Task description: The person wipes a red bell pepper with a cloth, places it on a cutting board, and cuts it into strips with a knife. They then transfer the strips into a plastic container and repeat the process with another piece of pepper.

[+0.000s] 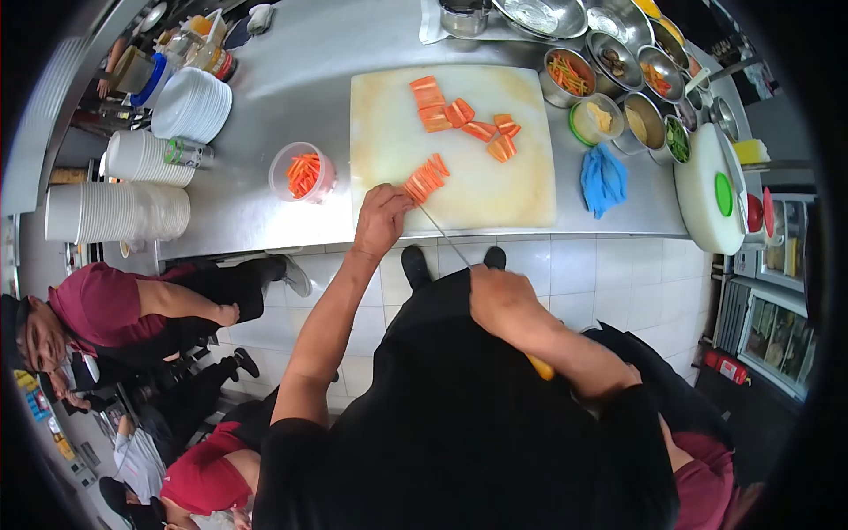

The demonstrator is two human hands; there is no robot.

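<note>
On the white cutting board (371, 115), my left hand (382, 219) has its fingers curled and pressed at the near end of a fanned row of carrot strips (427, 179). My right hand (503, 302) is closed around the handle of a knife (449, 240), and the handle's yellow end shows below the wrist. The blade slants up and left, its tip beside my left fingertips and the strips. Farther up the board lie several flat carrot pieces (433, 106). Left of the board, a clear plastic tub (277, 168) holds cut carrot sticks (304, 173).
Stacked white bowls (115, 212) and plates (190, 106) stand at the left. Metal bowls (565, 75) of cut food and a crumpled blue cloth (603, 179) are at the right. Co-workers (106, 305) are to the left and close behind; a fire extinguisher (726, 366) is at lower right.
</note>
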